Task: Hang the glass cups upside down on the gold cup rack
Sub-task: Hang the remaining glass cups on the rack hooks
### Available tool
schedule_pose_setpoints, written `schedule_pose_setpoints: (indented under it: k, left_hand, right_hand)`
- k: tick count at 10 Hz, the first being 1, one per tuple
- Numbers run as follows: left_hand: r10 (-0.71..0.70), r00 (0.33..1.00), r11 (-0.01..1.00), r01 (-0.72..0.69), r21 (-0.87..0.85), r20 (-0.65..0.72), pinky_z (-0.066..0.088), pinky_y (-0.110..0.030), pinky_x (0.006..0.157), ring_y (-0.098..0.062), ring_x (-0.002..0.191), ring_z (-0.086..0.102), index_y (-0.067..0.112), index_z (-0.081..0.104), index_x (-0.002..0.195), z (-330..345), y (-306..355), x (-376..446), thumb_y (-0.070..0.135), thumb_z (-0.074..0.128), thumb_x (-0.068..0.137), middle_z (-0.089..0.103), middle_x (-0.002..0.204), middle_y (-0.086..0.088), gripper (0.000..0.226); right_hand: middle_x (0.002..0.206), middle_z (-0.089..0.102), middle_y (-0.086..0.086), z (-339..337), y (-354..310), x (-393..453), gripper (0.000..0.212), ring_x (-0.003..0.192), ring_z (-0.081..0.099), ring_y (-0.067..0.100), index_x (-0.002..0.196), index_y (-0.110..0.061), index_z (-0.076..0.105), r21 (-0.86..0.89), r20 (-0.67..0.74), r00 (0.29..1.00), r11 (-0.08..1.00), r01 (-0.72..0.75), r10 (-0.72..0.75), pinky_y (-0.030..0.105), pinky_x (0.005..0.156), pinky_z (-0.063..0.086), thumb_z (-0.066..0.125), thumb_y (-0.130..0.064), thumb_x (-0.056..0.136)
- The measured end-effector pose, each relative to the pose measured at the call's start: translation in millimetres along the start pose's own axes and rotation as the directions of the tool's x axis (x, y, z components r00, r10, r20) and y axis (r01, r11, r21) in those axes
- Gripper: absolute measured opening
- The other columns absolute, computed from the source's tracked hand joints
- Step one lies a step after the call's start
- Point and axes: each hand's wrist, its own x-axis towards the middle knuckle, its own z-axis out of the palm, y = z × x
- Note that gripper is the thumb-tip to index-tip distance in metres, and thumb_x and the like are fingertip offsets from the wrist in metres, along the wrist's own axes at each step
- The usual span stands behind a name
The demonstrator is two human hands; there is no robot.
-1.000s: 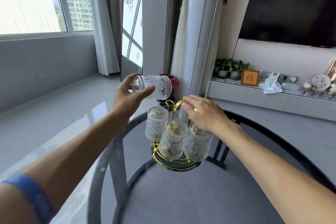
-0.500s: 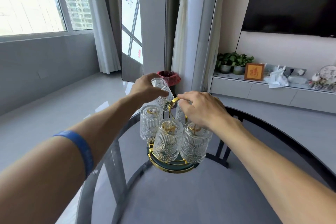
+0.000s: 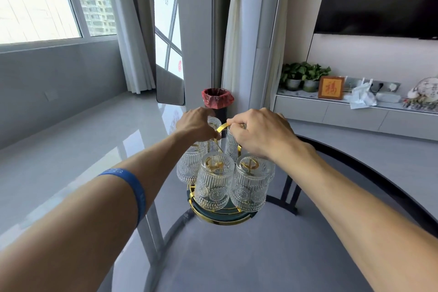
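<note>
Glassware on stand, head view: gold wire cup rack with round dark-green, gold-rimmed base [image 3: 222, 217] stands on a round grey glass-topped table with dark rim [image 3: 237, 256], near its far edge. Two ribbed clear glass cups hang upside down at the front, the front-left cup [image 3: 214, 184] and the front-right cup [image 3: 251, 185], touching side by side; gold wire loops show through their bottoms. A third ribbed cup [image 3: 188, 168] hangs at the left, its top covered by the left wrist. Rear items are poorly visible: a fourth cup [image 3: 231, 144] shows only as a ribbed strip between the hands, and a fifth cup [image 3: 214, 123] only as a rounded end behind the left hand's knuckles; whether it is fully seated on its prong cannot be told. Prongs and centre stem are largely hidden. Left hand [image 3: 196, 125], forearm extended with blue silicone wristband [image 3: 132, 187], is curled palm-down over the fifth cup, fingers closed around it; fingertips are out of sight. Right hand [image 3: 260, 133], forearm extended from lower right, is arched knuckles-up over the rack's gold loop handle [image 3: 221, 128], thumb and fingers pinched onto it. Background: red-lined dark waste bin [image 3: 216, 99] on the floor beyond, its lower half cut off by the hands.
</note>
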Motion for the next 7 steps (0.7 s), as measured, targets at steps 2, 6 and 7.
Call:
schedule_pose_setpoints:
  k: [2,6,7]
  left_hand:
    - [-0.010,0.999,1.000,0.009,0.003,0.033,0.044,-0.030,0.078,-0.026,0.112,0.058,0.026,0.056,0.132,1,-3,1,0.035,0.086,0.068,0.061,0.132,-0.005,0.071]
    - [0.095,0.995,0.960,-0.094,-0.264,-0.008,0.041,-0.030,0.087,-0.021,0.111,0.053,0.020,0.049,0.137,-46,4,-26,0.028,0.084,0.073,0.057,0.135,-0.012,0.074]
    - [0.113,0.983,0.942,-0.152,-0.298,-0.145,0.044,-0.030,0.085,-0.019,0.110,0.056,0.022,0.052,0.135,-66,3,-48,0.027,0.079,0.079,0.060,0.131,-0.011,0.063]
  right_hand:
    - [0.051,0.045,-0.015,2,0,-1,0.034,0.055,0.048,0.017,0.098,-0.031,0.074,0.032,0.002,1.000,0.999,-0.004,0.004,0.037,0.068,0.036,0.044,-0.036,0.084]
    - [0.144,0.051,-0.003,6,7,-5,0.053,0.112,0.056,0.023,0.140,-0.040,0.042,-0.021,0.172,0.985,1.000,-0.008,0.011,0.043,0.098,0.041,0.039,-0.017,0.092]
    - [0.159,0.023,-0.007,2,13,-12,0.057,0.140,0.030,0.026,0.149,-0.040,0.021,-0.062,0.244,0.970,0.998,0.034,-0.018,0.047,0.113,0.026,0.035,-0.019,0.098]
